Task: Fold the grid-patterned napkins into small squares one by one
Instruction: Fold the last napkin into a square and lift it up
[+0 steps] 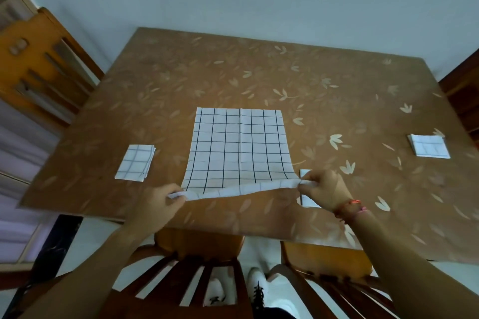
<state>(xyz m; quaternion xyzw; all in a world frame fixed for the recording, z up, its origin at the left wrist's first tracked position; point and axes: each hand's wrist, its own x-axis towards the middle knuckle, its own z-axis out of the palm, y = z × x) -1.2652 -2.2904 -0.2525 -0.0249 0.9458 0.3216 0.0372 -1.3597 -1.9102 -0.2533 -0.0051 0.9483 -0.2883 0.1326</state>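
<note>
Spread at the middle of the table (259, 72): 1 open napkin (237, 145), white with a black grid, creased down the centre. Flat on the tabletop over its far part; raised and curled slightly back along the near edge, close to the table's near side.

Pinching the near left corner of the cloth: the left hand (155, 204), thumb and fingers curled tight on it. Pinching the near right corner: the right hand (321, 189), fingers likewise closed on the cloth, with a red bracelet (352, 208) at the wrist. Stretched between the 2 hands, a little off the surface: the whole near edge.

To the left of the open napkin, apart from it: 1 folded napkin (136, 162), a small square lying flat, layered edges showing on its right side. Well off to the right, near the table's right side: a small folded stack (429, 149), also grid-printed; number of pieces in it unclear. Just beside the open napkin's near right corner, mostly hidden behind the right hand: 1 more white folded piece (307, 201); pattern not readable.

Around the table: a far-left chair (39, 65) of light wood, and a near chair (197, 274) of darker wood tucked under the near side. Lower down, on a pale floor: white shoes (255, 280).
</note>
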